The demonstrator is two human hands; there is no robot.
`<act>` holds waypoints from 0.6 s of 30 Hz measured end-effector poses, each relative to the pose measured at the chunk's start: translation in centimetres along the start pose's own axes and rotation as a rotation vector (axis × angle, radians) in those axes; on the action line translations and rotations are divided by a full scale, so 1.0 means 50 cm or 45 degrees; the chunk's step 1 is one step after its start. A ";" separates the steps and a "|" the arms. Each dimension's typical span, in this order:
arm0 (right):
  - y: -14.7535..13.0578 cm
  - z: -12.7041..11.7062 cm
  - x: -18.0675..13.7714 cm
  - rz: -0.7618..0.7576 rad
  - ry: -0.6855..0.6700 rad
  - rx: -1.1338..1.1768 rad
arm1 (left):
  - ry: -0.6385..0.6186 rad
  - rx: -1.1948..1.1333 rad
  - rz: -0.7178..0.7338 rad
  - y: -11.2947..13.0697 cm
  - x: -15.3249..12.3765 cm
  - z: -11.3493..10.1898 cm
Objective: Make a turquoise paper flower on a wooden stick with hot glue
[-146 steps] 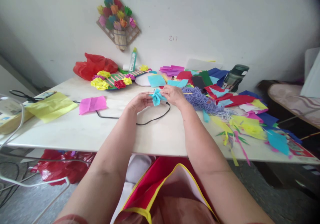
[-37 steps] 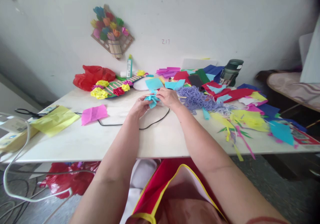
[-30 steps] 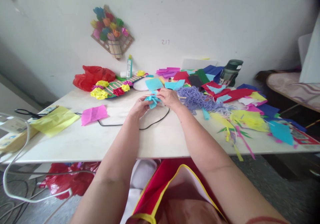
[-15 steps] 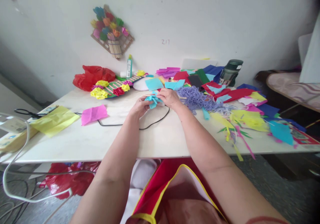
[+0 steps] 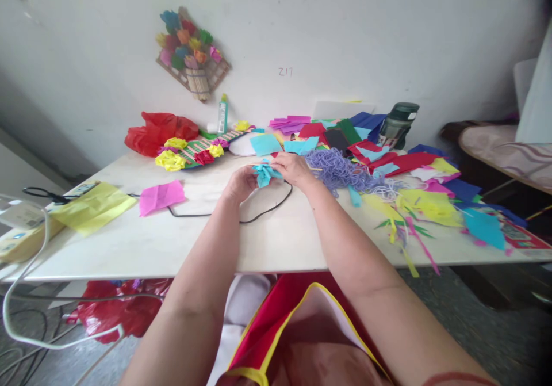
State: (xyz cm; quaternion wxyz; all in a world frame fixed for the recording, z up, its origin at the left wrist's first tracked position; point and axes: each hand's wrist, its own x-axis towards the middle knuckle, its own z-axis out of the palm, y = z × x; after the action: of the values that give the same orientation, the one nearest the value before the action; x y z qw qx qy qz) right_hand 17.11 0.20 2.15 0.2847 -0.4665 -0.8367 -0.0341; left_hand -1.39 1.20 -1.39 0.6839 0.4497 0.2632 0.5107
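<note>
Above the white table [image 5: 267,242], just past the black cable [image 5: 263,212], I see the left hand [image 5: 240,183] and the right hand [image 5: 294,169] both pinched on the blue paper flower [image 5: 264,174]. I judge it very light, soft and easy to crush or tear, so the thin stick [image 5: 316,168] through it is the safer place to grip. Its crumpled petals are turquoise. Behind it lies a heap of purple loops [image 5: 340,170].

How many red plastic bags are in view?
2: the upper red bag lies on the table at back left; the lower red bag sits under the table. More may be hidden.
</note>
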 end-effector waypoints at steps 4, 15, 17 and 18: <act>-0.001 0.000 -0.001 0.002 -0.006 -0.016 | 0.071 -0.005 -0.033 -0.005 0.005 -0.002; 0.002 0.016 -0.001 0.009 0.049 -0.028 | 0.133 0.167 0.121 -0.014 0.010 -0.010; 0.005 0.020 -0.001 0.007 0.069 -0.001 | 0.167 0.158 0.157 -0.009 0.009 -0.007; 0.006 0.022 -0.001 0.010 0.092 0.013 | 0.184 0.155 0.171 -0.007 0.008 -0.006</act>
State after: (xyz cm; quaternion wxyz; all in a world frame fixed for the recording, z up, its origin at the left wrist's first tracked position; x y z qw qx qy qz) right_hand 16.90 0.71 1.16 0.3172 -0.4667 -0.8243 -0.0455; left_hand -1.33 1.67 -1.78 0.5988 0.4689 0.3115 0.5696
